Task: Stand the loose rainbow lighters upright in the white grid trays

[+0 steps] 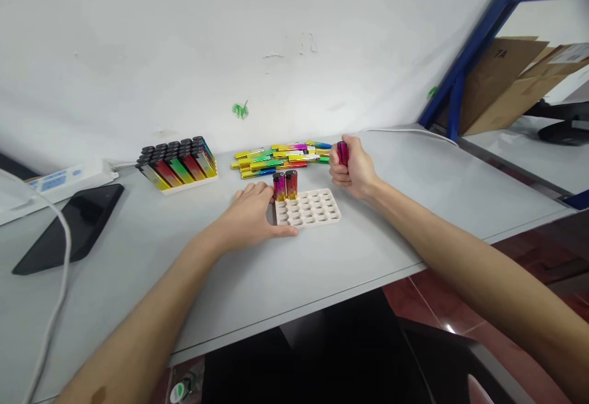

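Note:
A white tray (322,209) with rows of slots lies on the table, and two metallic lighters, one purple-and-gold (280,187) and one red-and-gold (291,186), stand upright in its far left corner. My left hand (253,215) grips the tray's left end, the thumb along the near side and the fingers by the far corner. Raised beyond the tray's right end, my right hand (352,168) is closed around a purple lighter (342,153); most of that lighter is hidden by the fingers. Behind the tray lies a loose pile of shiny multicoloured lighters (271,159).
A filled tray of lighters (177,165) stands at the back left. Further left are a black phone (73,223), a white power strip (69,180) and a white cable (62,281). A blue metal frame (460,82) and cardboard boxes (501,88) stand at the right. The wall borders the table's back.

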Tool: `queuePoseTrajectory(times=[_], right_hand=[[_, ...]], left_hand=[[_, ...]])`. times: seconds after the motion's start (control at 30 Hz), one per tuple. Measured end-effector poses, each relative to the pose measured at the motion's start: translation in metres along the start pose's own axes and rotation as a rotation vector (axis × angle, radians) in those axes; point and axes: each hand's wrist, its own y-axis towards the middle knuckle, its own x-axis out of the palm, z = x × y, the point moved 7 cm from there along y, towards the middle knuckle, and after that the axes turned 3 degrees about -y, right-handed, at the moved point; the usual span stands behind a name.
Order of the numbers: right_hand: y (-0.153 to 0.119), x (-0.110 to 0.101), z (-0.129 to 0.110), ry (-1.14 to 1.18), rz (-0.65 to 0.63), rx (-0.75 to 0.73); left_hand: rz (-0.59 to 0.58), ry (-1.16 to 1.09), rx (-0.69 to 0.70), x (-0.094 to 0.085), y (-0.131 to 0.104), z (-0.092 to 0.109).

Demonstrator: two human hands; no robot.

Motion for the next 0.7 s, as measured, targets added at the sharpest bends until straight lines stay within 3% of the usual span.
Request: queuePoseTrajectory(times=[0.7], right_hand=[[-0.0013,0.0061,0.0043,-0.017,-0.04,-0.016]], left_hand=[[-0.017,0.015,-0.011,-0.0005,-0.0011,0.0021]])
